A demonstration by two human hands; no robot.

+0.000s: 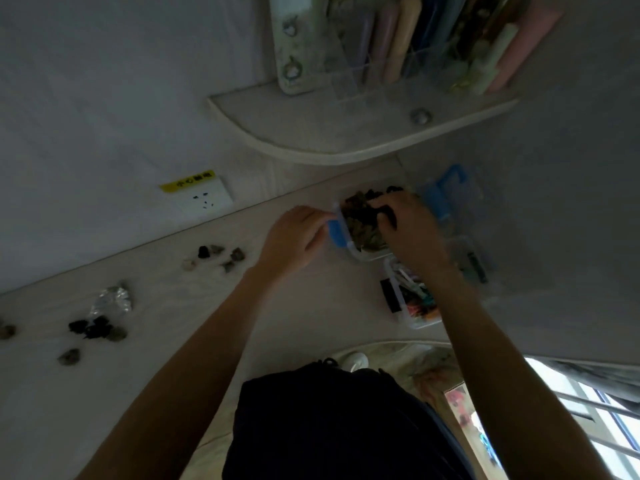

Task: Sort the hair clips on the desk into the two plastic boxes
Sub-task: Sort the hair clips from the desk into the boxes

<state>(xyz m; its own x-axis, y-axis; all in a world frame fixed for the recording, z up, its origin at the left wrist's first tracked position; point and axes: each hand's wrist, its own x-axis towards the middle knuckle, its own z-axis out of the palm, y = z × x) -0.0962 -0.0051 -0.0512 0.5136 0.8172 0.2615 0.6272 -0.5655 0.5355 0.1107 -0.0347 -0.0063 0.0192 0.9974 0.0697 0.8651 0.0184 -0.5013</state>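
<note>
Here we steady the far box (363, 233) with our left hand (298, 237), fingers curled on its blue latch (336, 233) so it won't slide, while our right hand (405, 223) pinches a dark clip (388, 214) over the pile inside. The near box (412, 299) sits just beside our right forearm. Loose clips (216, 256) lie well apart to the left on the desk (166, 358), near crumpled foil (110, 299); nothing blocks them.

The right hand (403, 220) hides its fingers inside the blurred clip-filled box (360, 233).
</note>
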